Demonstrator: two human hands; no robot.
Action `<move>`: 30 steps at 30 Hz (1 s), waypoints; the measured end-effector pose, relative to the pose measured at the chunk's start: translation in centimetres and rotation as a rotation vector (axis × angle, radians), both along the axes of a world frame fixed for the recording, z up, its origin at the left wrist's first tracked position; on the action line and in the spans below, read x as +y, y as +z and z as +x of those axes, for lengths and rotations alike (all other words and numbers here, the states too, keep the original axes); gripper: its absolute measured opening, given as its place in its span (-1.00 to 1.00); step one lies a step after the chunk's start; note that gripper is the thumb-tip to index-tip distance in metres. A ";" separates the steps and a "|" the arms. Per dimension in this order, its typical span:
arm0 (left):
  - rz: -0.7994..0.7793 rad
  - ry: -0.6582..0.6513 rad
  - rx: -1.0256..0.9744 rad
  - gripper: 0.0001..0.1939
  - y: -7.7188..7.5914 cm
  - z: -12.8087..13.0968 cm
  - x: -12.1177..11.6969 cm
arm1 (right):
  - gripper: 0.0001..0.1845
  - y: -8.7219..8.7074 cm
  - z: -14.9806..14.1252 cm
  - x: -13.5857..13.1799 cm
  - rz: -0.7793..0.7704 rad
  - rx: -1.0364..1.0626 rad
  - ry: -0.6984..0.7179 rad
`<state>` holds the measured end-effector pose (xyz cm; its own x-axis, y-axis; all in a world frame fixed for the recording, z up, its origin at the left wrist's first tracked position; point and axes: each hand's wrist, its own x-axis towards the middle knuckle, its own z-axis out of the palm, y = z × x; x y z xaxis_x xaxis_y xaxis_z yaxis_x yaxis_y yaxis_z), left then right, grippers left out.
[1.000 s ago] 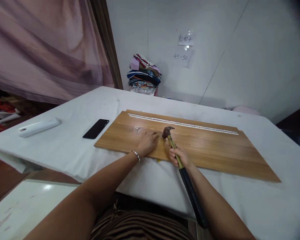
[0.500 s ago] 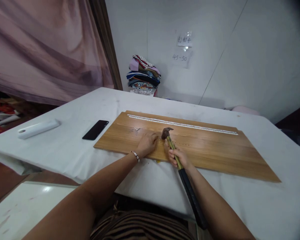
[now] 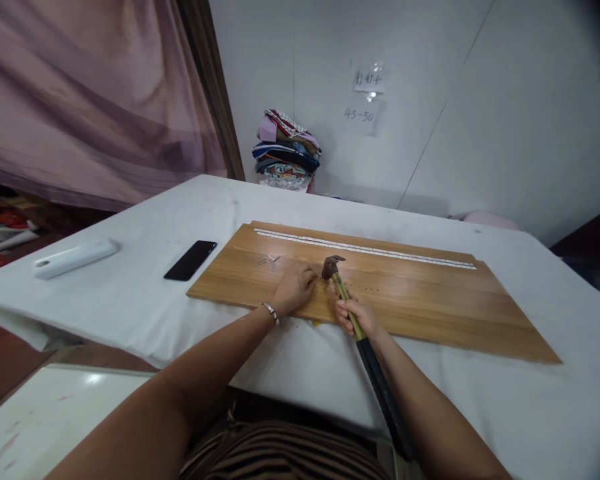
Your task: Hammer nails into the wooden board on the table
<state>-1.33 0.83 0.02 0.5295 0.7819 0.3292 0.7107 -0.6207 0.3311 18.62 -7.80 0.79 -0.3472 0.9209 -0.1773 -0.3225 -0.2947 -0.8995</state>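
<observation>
My right hand [image 3: 353, 313] is wrapped round the hammer [image 3: 360, 328], on the bare yellowish part of its handle above the black grip. The dark rusty hammer head sits just above the wooden board [image 3: 430, 300], close to my left fingertips. My left hand [image 3: 296, 287] rests on the board with thumb and fingers pinched together. Whatever is between those fingertips is too small to make out. A few loose nails [image 3: 270, 262] lie on the board left of my left hand. Right of the hammer, a row of small dark dots [image 3: 373, 289] marks the board.
Two white printed strips [image 3: 365, 248] run along the board's far side. Left of it, a black phone [image 3: 191, 260] and a white long-handled object [image 3: 76, 258] lie on the white-covered table [image 3: 145, 293]. Folded cloths [image 3: 287, 150] are stacked by the wall behind.
Hardly anything differs. The hammer head has shifted very slightly to the left, and both hands keep their places and grips.
</observation>
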 end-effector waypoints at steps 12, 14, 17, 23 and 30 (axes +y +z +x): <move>-0.075 0.108 0.059 -0.77 0.3 0.2 -0.4 | -0.50 0.7 -0.1 -0.2 0.001 0.022 -0.030; -0.085 0.113 0.075 -0.77 0.5 0.2 -0.5 | -0.48 0.7 -0.2 -0.2 -0.007 0.003 -0.031; -0.096 0.130 0.093 -0.76 0.6 0.3 -0.5 | -0.47 0.4 -0.2 -0.2 -0.011 -0.020 -0.020; -0.104 0.139 0.076 -0.76 0.5 0.3 -0.5 | -0.47 0.2 0.1 0.0 0.002 -0.012 -0.014; -0.121 0.138 0.089 -0.76 0.4 0.2 -0.3 | -0.47 0.5 0.0 -0.1 0.006 0.009 -0.020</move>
<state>-1.13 0.52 0.45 0.4378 0.8798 0.1854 0.8159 -0.4753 0.3291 18.64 -7.95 1.34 -0.3306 0.9286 -0.1684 -0.3365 -0.2827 -0.8983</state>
